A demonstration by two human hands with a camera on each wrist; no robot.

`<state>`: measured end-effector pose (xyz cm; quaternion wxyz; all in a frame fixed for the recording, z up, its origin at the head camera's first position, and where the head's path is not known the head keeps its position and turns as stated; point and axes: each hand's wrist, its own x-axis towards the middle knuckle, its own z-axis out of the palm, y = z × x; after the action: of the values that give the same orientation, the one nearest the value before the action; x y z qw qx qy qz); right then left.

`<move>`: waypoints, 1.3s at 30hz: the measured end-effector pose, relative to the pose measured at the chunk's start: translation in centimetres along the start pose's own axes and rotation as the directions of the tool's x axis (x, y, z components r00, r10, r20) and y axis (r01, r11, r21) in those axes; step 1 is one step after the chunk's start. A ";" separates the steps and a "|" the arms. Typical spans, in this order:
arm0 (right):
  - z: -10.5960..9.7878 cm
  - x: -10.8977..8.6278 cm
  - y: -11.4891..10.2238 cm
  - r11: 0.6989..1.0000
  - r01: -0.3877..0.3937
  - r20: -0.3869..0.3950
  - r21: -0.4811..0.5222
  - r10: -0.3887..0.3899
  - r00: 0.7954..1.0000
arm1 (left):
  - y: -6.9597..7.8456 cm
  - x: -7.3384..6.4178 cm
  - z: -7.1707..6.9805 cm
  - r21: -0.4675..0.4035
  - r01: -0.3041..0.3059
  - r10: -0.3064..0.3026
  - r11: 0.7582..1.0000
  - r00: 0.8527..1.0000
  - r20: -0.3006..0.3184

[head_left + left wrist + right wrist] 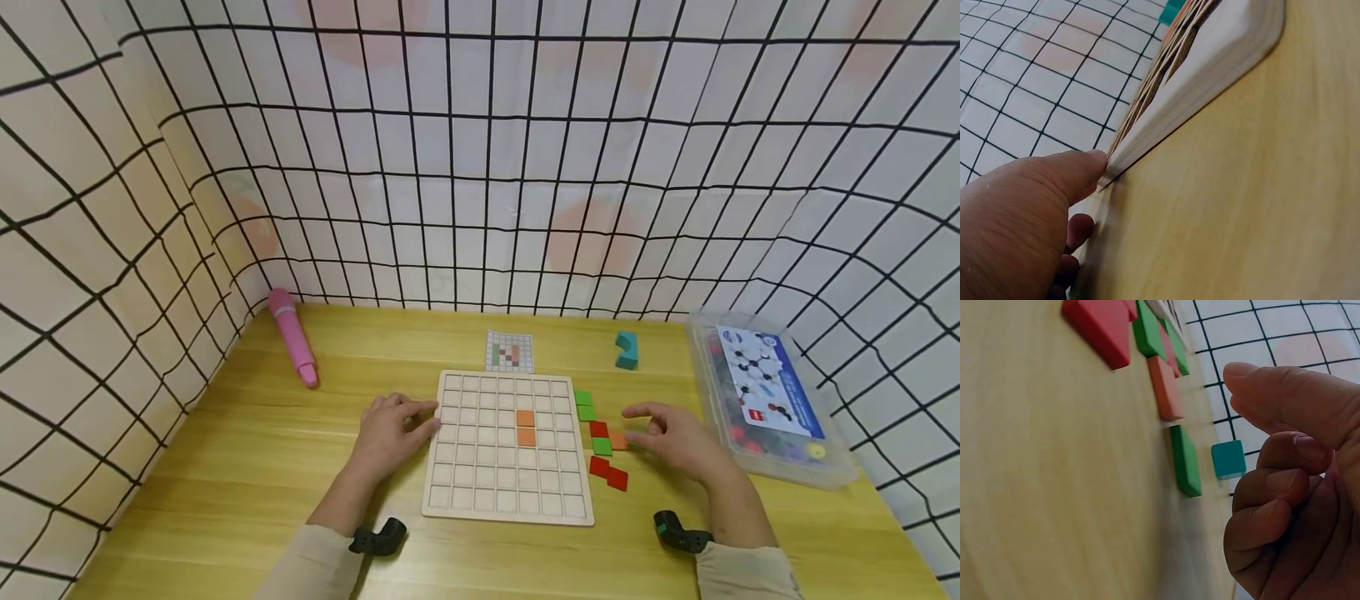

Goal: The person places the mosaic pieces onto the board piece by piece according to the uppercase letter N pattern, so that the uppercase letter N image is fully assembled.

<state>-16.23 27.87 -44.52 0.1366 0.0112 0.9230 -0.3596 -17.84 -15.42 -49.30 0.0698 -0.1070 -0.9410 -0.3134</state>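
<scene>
Thumb and index finger of my left hand touch the left edge of a wooden grid board; in the left wrist view the thumb meets its side. Two orange tiles lie in the board's cells. My right hand hovers beside a loose orange tile, thumb and index finger apart, with no tile visible between them. Around it lie a red tile, a green tile and two more red tiles. The right wrist view shows a green tile near my curled fingers.
Two green tiles lie along the board's right edge. Behind the board is a small pattern card. A teal block stands back right, a lidded clear box at right, a pink microphone-shaped object at left. Grid-patterned cloth encloses the table.
</scene>
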 end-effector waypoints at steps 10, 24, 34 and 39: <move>0.8 0.1 0.8 1.000 -0.007 0.027 -0.009 0.007 1.000 | -0.1 0.0 0.1 0.012 0.002 -0.002 1.000 1.000 0.009; 0.9 0.2 0.8 1.000 -0.024 0.052 -0.013 0.025 0.998 | -0.3 0.1 0.2 0.013 0.000 0.000 1.000 1.000 0.006; 0.9 0.2 0.7 1.000 -0.024 0.055 -0.018 0.025 0.998 | 0.0 0.0 0.0 0.020 0.002 -0.002 1.000 1.000 0.000; 1.1 0.2 0.8 0.999 -0.028 0.052 -0.020 0.029 0.998 | 0.0 0.0 0.1 0.024 -0.001 0.001 1.000 1.000 -0.002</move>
<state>-16.11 27.75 -45.89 0.1658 0.0136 0.9223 -0.3488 -17.86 -15.37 -49.39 0.0722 -0.1062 -0.9445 -0.3024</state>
